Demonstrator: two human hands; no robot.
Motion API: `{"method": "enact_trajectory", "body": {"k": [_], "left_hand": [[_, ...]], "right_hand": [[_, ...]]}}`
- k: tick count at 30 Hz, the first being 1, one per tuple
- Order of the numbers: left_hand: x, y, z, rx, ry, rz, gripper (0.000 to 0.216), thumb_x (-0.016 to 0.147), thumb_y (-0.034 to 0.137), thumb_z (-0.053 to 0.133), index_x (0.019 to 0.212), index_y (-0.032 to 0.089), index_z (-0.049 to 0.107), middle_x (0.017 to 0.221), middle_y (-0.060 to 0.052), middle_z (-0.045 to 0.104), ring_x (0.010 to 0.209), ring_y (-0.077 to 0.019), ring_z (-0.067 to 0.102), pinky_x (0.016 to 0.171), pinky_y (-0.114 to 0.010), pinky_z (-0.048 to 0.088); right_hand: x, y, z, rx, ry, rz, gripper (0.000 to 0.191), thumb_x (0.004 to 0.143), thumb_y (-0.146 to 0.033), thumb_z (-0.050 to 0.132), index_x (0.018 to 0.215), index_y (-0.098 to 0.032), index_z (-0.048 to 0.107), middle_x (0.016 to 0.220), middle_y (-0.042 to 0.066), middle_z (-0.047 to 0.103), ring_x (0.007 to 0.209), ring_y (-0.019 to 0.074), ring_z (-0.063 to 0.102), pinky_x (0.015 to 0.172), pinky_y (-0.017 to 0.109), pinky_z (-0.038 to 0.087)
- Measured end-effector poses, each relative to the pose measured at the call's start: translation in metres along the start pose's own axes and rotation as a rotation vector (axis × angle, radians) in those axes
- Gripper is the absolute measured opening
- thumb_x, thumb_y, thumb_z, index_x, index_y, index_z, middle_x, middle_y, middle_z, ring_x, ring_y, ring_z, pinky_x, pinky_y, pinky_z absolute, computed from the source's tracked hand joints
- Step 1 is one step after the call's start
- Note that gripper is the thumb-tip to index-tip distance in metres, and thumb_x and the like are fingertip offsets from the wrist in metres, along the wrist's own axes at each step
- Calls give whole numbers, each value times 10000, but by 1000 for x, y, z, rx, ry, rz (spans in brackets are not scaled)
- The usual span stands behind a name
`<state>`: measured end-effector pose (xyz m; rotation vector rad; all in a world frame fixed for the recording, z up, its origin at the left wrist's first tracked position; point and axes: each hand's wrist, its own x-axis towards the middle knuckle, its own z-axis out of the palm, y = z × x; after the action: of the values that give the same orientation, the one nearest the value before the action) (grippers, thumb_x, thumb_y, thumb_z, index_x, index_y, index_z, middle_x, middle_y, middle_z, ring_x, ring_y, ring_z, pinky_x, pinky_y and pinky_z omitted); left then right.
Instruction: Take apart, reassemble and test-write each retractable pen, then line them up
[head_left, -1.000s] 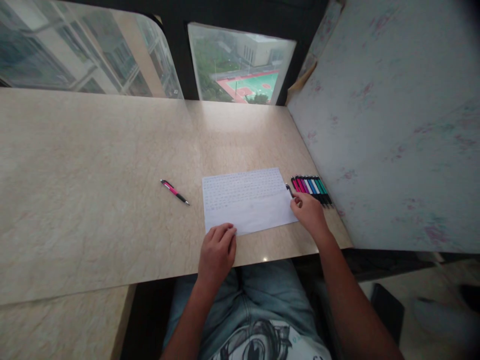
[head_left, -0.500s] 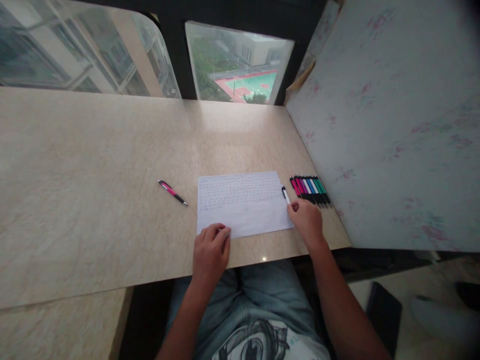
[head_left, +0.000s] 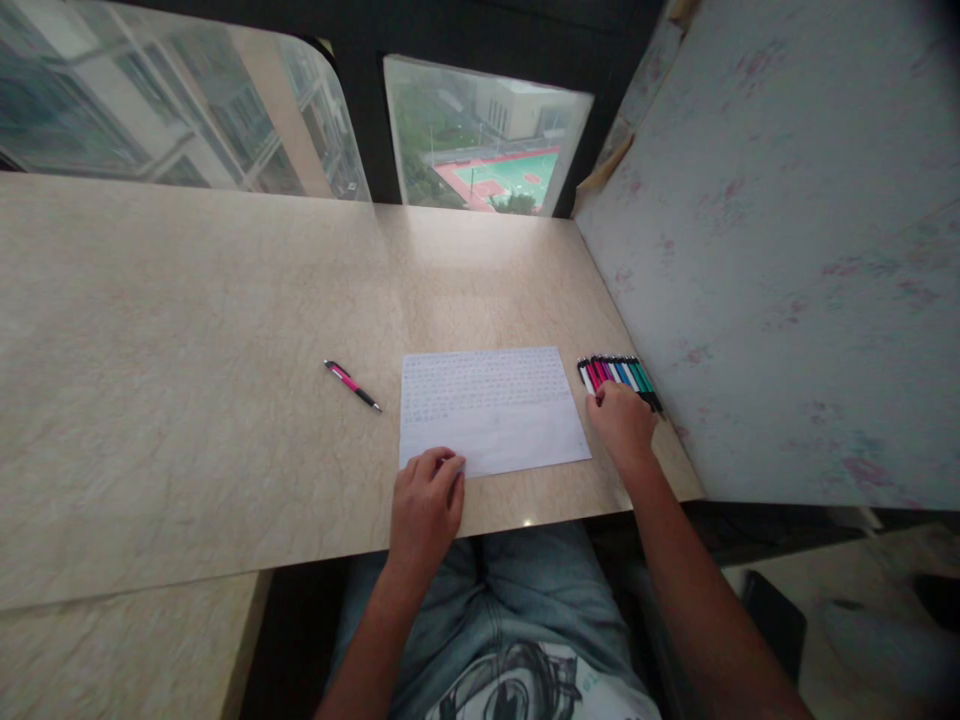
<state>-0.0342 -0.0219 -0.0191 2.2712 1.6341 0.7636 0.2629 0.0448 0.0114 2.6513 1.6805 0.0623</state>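
Note:
A white sheet of paper (head_left: 491, 405) with handwritten lines on its upper half lies on the beige desk (head_left: 187, 350). My left hand (head_left: 425, 505) rests on the sheet's near left corner with its fingers curled, pinning it down. My right hand (head_left: 622, 422) is at the near end of a row of pens (head_left: 626, 373), which lie side by side right of the sheet. Its fingers are closed on a white pen (head_left: 583, 374) at the left end of that row. A pink and black pen (head_left: 352, 385) lies alone left of the sheet.
A pale patterned wall panel (head_left: 787, 250) stands along the desk's right side, close to the pens. Windows (head_left: 480, 140) run behind the desk's far edge. My lap in jeans shows below the near edge.
My right hand carried the white pen from the sheet's right edge to the left end of the pen row. The sheet shifted slightly under my left hand.

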Motion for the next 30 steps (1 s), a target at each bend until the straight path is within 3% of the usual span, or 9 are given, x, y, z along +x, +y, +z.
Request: {"method": "enact_trajectory", "body": {"k": [11, 17, 19, 22, 24, 26, 30], "left_hand": [[-5, 3, -1, -1, -11, -16, 193, 885, 162, 552, 1035, 198, 668, 1068, -107, 670, 983, -265, 614, 862, -427, 475], [-4, -13, -11, -59, 81, -107, 210, 890, 195, 542, 1067, 212, 655, 1098, -94, 680, 1017, -238, 625, 916, -396, 474], [9, -31, -26, 7, 117, -222, 204, 882, 223, 538, 1049, 195, 651, 1071, -106, 683, 998, -248, 629, 915, -400, 476], [42, -64, -52, 177, 178, -519, 248, 876, 362, 547, 998, 161, 628, 990, -129, 680, 868, -266, 649, 794, -398, 498], [68, -80, -64, 246, 126, -650, 331, 873, 473, 540, 989, 172, 612, 958, -129, 687, 867, -290, 655, 760, -405, 492], [93, -88, -69, 276, 97, -728, 385, 850, 523, 564, 1035, 187, 592, 920, -121, 701, 868, -306, 662, 747, -407, 487], [124, -85, -63, 353, 31, -737, 485, 816, 485, 626, 1154, 149, 532, 1000, -212, 694, 905, -364, 665, 739, -441, 487]], "right_hand": [[6, 1, 6, 0, 52, -22, 223, 914, -326, 528, 912, -155, 670, 949, 129, 707, 770, 224, 638, 612, 299, 371], [-21, -9, 14, 201, 164, -174, 199, 900, -328, 537, 810, -184, 641, 817, 66, 689, 683, 185, 578, 575, 283, 292], [-37, -17, 17, 282, 167, -250, 225, 904, -346, 531, 782, -188, 634, 777, 52, 675, 670, 179, 568, 578, 281, 295], [-63, -33, 19, 403, 133, -363, 256, 924, -344, 502, 763, -188, 625, 755, 45, 665, 684, 174, 576, 604, 276, 327], [-79, -43, 19, 451, 90, -406, 261, 934, -327, 487, 763, -188, 625, 751, 47, 663, 687, 172, 582, 621, 274, 348], [-90, -51, 18, 483, 53, -426, 254, 939, -314, 481, 774, -189, 630, 744, 46, 661, 686, 171, 588, 627, 273, 361], [-99, -61, 16, 539, 31, -436, 253, 940, -308, 485, 761, -195, 624, 726, 45, 654, 682, 175, 596, 627, 272, 379]]}}
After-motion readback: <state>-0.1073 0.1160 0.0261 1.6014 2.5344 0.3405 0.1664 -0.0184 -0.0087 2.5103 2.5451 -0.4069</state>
